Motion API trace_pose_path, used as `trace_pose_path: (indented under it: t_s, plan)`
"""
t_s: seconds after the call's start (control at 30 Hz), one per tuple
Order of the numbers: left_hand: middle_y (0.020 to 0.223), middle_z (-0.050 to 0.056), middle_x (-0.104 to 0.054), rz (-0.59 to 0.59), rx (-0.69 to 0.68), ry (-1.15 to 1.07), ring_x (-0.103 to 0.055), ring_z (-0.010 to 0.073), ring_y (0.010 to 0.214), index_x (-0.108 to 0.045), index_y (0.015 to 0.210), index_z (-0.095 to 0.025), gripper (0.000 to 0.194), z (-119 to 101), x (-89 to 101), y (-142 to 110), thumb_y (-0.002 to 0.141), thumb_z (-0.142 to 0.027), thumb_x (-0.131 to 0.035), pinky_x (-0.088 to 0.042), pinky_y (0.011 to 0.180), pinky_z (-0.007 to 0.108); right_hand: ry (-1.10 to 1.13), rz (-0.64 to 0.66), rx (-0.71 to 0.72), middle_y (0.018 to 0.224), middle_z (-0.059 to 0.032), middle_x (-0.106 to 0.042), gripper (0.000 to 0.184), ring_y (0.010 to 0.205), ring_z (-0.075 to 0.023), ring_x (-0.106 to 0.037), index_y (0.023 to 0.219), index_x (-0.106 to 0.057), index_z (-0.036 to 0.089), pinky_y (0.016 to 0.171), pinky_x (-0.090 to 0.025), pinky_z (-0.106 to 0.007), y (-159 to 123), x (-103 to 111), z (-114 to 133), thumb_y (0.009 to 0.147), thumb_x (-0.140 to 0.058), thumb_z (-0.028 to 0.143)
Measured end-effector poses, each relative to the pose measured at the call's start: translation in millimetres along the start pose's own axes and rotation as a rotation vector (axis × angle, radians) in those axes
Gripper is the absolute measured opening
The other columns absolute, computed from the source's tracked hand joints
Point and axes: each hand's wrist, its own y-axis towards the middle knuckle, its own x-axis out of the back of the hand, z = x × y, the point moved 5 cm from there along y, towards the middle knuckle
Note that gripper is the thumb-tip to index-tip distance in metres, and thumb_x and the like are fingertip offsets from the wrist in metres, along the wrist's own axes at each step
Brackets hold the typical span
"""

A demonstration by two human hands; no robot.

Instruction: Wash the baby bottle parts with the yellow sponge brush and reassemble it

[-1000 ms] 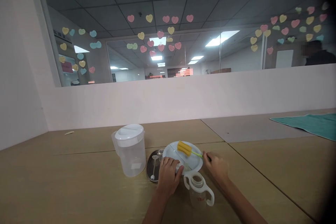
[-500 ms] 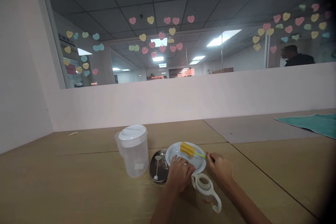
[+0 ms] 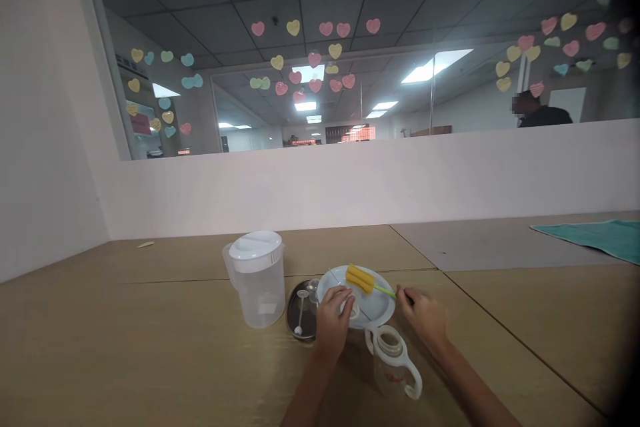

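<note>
My right hand [image 3: 425, 313] is closed round the green handle of a bottle brush [image 3: 361, 279]. Its yellow sponge head rests over the white plate [image 3: 385, 313]. My left hand [image 3: 334, 320] is at the plate's left side, thumb and fingers apart. A small white ring-shaped piece [image 3: 354, 310] lies on the plate by its thumb; whether they touch is hard to see. In front of the plate stands a clear baby bottle [image 3: 393, 363] with white handles and an uncapped mouth.
A lidded translucent pitcher [image 3: 261, 287] stands left of the plate. Beside it, a dark metal tray [image 3: 295, 323] holds a thin white stick-like piece [image 3: 301, 312] and a clear dome-shaped cover [image 3: 313, 290]. A teal cloth [image 3: 595, 237] lies far right. Behind the glass is a person [image 3: 545, 112].
My left hand has drawn back to the left and its fingers have parted, uncovering the white ring on the plate. My right hand keeps hold of the brush. The view has shifted slightly.
</note>
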Motion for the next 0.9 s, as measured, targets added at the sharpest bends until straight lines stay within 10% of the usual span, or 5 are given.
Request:
trace_pose_path:
  t_s: [0.17, 0.4, 0.63, 0.9]
  plan:
    - [0.081, 0.007, -0.068, -0.266, 0.247, -0.339, -0.065, 0.0170, 0.074, -0.065, 0.078, -0.015, 0.024, 17.0, 10.5, 3.2, 0.073, -0.038, -0.066, -0.055, 0.072, 0.030, 0.082, -0.114, 0.164, 0.054, -0.0036, -0.060, 0.057, 0.052, -0.0098, -0.052, 0.054, -0.060, 0.015, 0.052, -0.023, -0.024, -3.8, 2.9, 10.5, 0.092, -0.030, 0.044]
    - [0.086, 0.005, -0.064, -0.235, 0.325, -0.570, -0.066, 0.0147, 0.076, -0.049, 0.083, -0.017, 0.029, 9.4, 10.8, 2.9, 0.070, -0.034, -0.067, -0.054, 0.069, 0.024, 0.083, -0.271, 0.326, 0.049, -0.0014, -0.056, 0.050, 0.048, -0.0070, -0.048, 0.050, -0.058, 0.014, 0.052, -0.023, -0.022, -8.1, 13.3, 16.5, 0.091, -0.039, 0.035]
    - [0.101, 0.007, -0.062, -0.134, -0.008, 0.186, -0.059, 0.0177, 0.098, -0.060, 0.099, -0.022, 0.022, -0.5, 42.6, 7.0, 0.087, -0.027, -0.043, -0.046, 0.090, 0.033, -0.051, -0.273, 0.189, 0.051, -0.0026, -0.061, 0.050, 0.047, -0.0074, -0.048, 0.050, -0.063, 0.016, 0.049, -0.018, -0.022, -5.2, 13.7, 8.7, 0.089, -0.041, 0.040]
    - [0.088, 0.005, -0.062, -0.070, 0.152, 0.547, -0.057, 0.0196, 0.089, -0.061, 0.086, -0.019, 0.015, 34.3, 60.0, 5.1, 0.079, -0.016, -0.048, -0.043, 0.082, 0.034, -0.105, -0.019, 0.004, 0.060, -0.0051, -0.064, 0.054, 0.053, -0.0122, -0.051, 0.059, -0.066, 0.019, 0.049, -0.014, -0.023, -2.6, 4.7, 0.7, 0.086, -0.035, 0.053]
